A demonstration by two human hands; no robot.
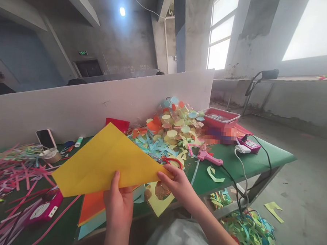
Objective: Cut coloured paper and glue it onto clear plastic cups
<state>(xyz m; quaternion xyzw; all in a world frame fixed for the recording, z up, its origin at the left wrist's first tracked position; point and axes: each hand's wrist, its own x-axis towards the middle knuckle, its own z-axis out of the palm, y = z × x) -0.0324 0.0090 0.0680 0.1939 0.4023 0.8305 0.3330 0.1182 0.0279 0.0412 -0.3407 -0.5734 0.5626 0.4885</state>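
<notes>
Head view: one sheet [106,159], yellow, held in both hands above the near side of the table [274,153]. Left hand [119,202]: gripping the sheet's near edge, thumb on top, fingers partly hidden beneath. Right hand [178,182]: pinching the sheet's right corner between thumb and fingers. Under and beside the hands: orange paper [91,208], at the near edge; one cut-out [160,207], pale yellow, just below the right hand. Beyond the right hand: scissors [178,161], red-handled; glue gun [211,158], pink, lying farther right. Far centre: heap of discs [174,133], mixed colours, with blue scraps [155,146] on its near side. Far right: basket [223,122], red. Left: strips [26,172], mostly pink; phone [45,139], leaning against the board [57,111]; glue stick [78,142], to the phone's right
</notes>
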